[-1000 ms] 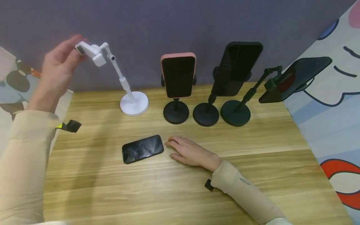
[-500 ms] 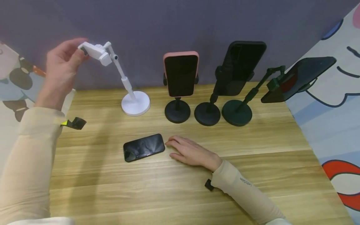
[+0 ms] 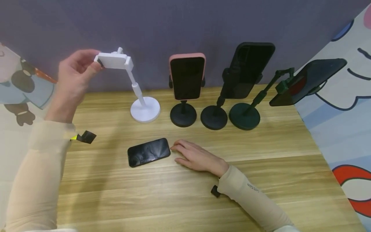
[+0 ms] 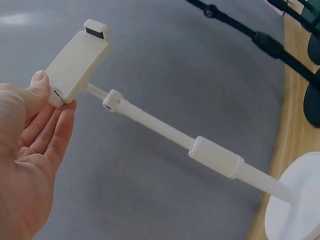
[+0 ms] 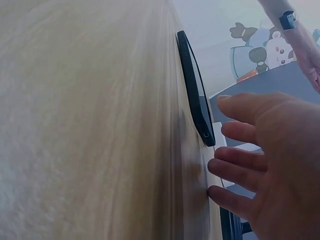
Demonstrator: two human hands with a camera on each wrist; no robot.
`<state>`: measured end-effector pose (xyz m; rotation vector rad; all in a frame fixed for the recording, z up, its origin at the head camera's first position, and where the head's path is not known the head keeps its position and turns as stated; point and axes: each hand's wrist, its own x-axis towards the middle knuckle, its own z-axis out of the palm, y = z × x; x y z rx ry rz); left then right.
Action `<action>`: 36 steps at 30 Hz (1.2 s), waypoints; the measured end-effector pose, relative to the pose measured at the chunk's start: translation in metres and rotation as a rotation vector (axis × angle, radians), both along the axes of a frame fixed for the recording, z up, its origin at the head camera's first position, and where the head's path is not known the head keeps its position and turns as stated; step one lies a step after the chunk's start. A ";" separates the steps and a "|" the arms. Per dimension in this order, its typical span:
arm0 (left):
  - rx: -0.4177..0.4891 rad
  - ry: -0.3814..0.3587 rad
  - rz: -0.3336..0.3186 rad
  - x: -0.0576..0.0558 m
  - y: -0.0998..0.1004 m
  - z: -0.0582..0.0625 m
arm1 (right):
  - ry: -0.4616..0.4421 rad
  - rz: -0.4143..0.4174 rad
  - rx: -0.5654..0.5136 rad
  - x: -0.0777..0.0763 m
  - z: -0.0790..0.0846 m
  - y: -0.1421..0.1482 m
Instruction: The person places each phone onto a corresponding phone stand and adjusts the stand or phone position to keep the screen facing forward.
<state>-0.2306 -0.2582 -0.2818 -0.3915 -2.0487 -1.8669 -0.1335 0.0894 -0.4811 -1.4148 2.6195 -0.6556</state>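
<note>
My left hand (image 3: 76, 74) pinches the left end of the clamp on a white phone stand (image 3: 145, 109), thumb in front and fingers behind. In the left wrist view the empty clamp (image 4: 77, 62) faces the camera, tilted, atop its jointed arm. The round base stays down on the table at the back left. Right of centre, my right hand (image 3: 200, 157) rests on the table, fingers loosely extended. Its fingertips are close to the right end of a black phone (image 3: 149, 152) that lies flat, screen up. The right wrist view shows this phone (image 5: 195, 90) edge-on beyond the fingers.
Along the back stand a black stand holding a pink-cased phone (image 3: 187, 78), another black stand with a dark phone (image 3: 246, 71), and a dark green stand (image 3: 244, 116) with a tilted phone. A grey panel (image 3: 145, 29) closes off the wooden table (image 3: 179, 199) behind.
My left hand has moved right and slightly down, turning the white clamp to face forward. The white base has shifted slightly right. My right hand and the black phone have stayed put.
</note>
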 end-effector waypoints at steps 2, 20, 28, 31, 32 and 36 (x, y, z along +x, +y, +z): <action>0.027 0.002 -0.013 0.003 0.003 -0.001 | -0.001 -0.003 -0.003 0.000 0.000 0.000; 0.059 0.119 -0.047 0.026 0.026 -0.012 | -0.030 -0.001 0.009 0.000 -0.001 0.000; 0.097 0.155 -0.059 0.031 0.032 -0.013 | -0.027 -0.003 0.018 0.001 -0.004 0.000; 0.079 0.193 -0.043 0.032 0.035 -0.014 | -0.027 -0.007 0.018 0.001 -0.004 0.001; 0.083 0.196 -0.043 0.032 0.035 -0.015 | -0.028 -0.007 0.015 0.002 -0.004 0.001; 0.098 0.196 -0.048 0.033 0.035 -0.016 | -0.029 -0.006 0.009 0.001 -0.004 0.000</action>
